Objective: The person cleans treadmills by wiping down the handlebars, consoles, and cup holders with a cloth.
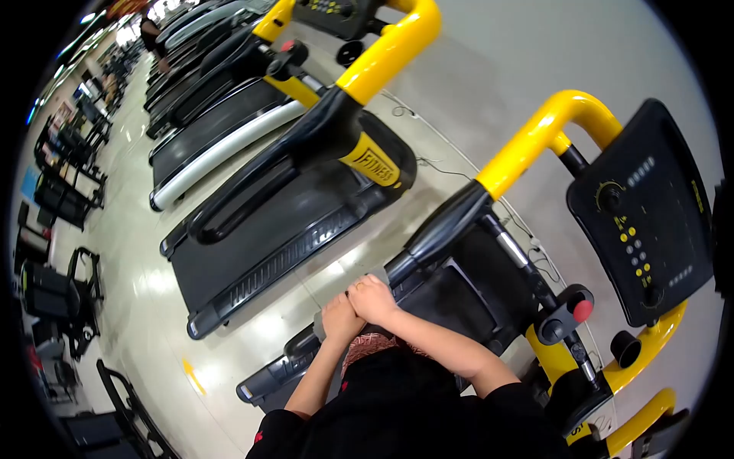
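Observation:
Both hands lie side by side on the black handrail [419, 252] of a yellow and black treadmill. My left hand [339, 318] is closed over the rail, with an edge of a grey cloth [319, 327] showing beside it. Touching it, my right hand [371, 299] is closed too, and more grey material shows past its fingers, between hand and rail. A ring is on one of its fingers. The treadmill's console [638, 214] stands to the right, with a red button [582, 310] below it.
A second treadmill [267, 245] stands to the left, with more treadmills in a row behind it. Black exercise machines [57, 291] line the far left. Cables [535, 245] run along the grey wall's foot. A person [150, 34] stands far off at the top left.

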